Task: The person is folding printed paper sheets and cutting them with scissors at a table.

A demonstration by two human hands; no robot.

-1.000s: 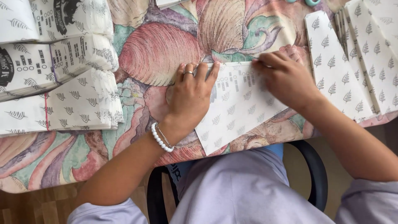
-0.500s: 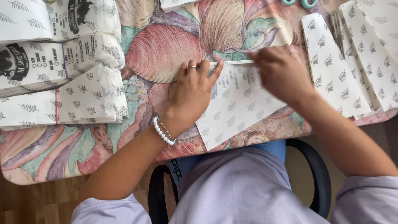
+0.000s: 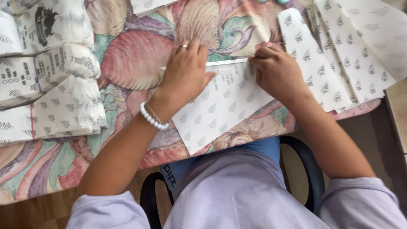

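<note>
White patterned paper sheet (image 3: 220, 106) lies on the desk (image 3: 140, 59) under both my hands: left hand (image 3: 186, 72) flat and open, right hand (image 3: 275, 70) seemingly pinching its top edge.

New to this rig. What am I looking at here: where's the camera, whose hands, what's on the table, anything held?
There is no machine: a seated person works with bare hands. The single view comes from a camera on their head, looking down, so their lap and chair show at the bottom. The left hand, with a ring and a bead bracelet, lies flat on a white sheet of paper printed with small grey leaves. The right hand presses fingertips on the sheet's top edge. Neither lifts it; it lies on a tablecloth with a shell pattern. Stacks of folded paper sit to the left, more loose sheets to the right.
</note>
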